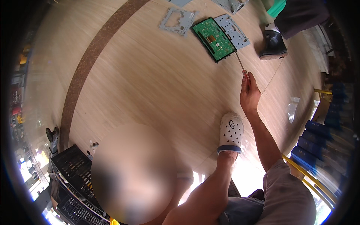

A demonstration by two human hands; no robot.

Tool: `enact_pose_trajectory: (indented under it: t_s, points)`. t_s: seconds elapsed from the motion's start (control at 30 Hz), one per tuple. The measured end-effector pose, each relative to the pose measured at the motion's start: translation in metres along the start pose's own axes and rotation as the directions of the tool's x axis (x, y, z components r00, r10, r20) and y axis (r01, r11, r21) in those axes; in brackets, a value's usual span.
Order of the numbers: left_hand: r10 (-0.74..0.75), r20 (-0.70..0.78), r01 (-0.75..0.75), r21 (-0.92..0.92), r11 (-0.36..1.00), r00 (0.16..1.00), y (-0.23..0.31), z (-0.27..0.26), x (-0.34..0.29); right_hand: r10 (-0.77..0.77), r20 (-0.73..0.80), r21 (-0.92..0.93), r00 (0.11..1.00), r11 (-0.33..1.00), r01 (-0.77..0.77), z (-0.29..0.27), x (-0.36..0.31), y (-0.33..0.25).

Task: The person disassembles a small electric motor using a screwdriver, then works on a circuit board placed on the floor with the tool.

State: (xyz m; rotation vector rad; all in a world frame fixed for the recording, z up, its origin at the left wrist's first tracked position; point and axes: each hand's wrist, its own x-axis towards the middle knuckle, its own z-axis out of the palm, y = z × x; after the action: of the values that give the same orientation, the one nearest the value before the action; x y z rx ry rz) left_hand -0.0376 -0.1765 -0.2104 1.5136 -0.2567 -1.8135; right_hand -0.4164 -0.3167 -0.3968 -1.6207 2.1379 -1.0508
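Observation:
My right hand (250, 93) reaches forward over the floor, its fingers closed round the handle of a screwdriver (240, 62). The thin shaft points away from me, and its tip meets the near right corner of a green circuit board (213, 42) with a black edge. Whether the tip touches the board or only lies over it, I cannot tell. Against the board's right side is a grey perforated metal plate (233, 32). Another grey metal frame (177, 20), with a large cut-out, lies to the left of the board. My left hand does not show.
More grey metal parts (231, 4) lie at the far edge. A person's black shoe (273, 44) stands right of the board. My white clog (231, 131) is on the floor near my right arm. Black trays of parts (73, 165) stand lower left, blue bins (310, 140) at right. A blurred patch hides the lower middle.

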Motion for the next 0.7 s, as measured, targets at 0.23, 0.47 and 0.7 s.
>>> enact_pose_trajectory:
  t_s: [0.23,0.47,0.7]
  points:
    - [-0.049,0.004,0.049,0.042,0.998,0.999,-0.001,0.004,0.011,-0.125,0.013,-0.047,0.992,0.991,0.125,0.010,0.003,0.009]
    - [-0.079,0.022,0.077,0.078,0.994,0.997,-0.001,0.007,0.016,-0.139,-0.012,-0.040,0.990,0.990,0.138,0.019,0.005,0.012]
    - [-0.082,0.006,0.081,0.075,0.994,0.997,0.000,0.007,0.013,-0.172,-0.014,-0.048,0.985,0.984,0.171,0.023,0.011,0.007]
